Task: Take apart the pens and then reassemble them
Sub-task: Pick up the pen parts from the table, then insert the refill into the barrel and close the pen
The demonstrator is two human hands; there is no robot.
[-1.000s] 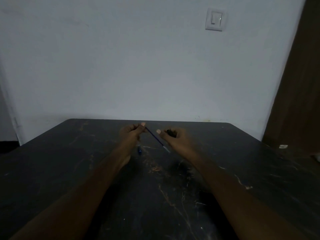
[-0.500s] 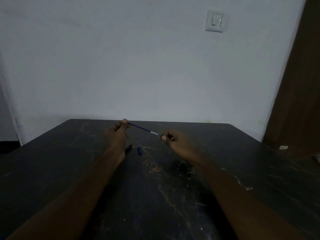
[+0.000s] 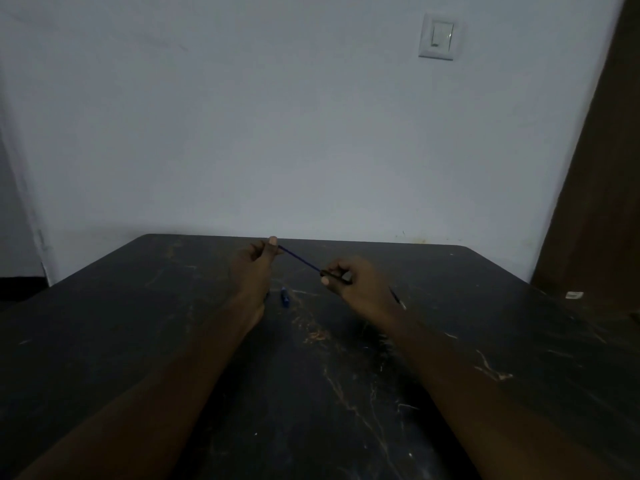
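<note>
My left hand (image 3: 254, 268) pinches the far end of a thin blue ink refill (image 3: 298, 258) between thumb and fingers. The refill slants down to the right, and its tip enters the mouth of a dark pen barrel (image 3: 335, 277) gripped in my right hand (image 3: 356, 284). Both hands hover just above the dark table (image 3: 346, 393) near its far middle. A small blue pen cap (image 3: 285, 296) lies on the table between my wrists. Another pen piece (image 3: 397, 299) shows partly behind my right wrist.
The scratched black table ends at a white wall (image 3: 311, 133) with a light switch (image 3: 438, 36). A brown door (image 3: 602, 202) stands at the right, and a small white object (image 3: 574, 295) lies beyond the table's right edge.
My left hand has swung the refill from behind my right hand up and left, then back toward the barrel. The refill's tip now sits in the barrel's mouth.
</note>
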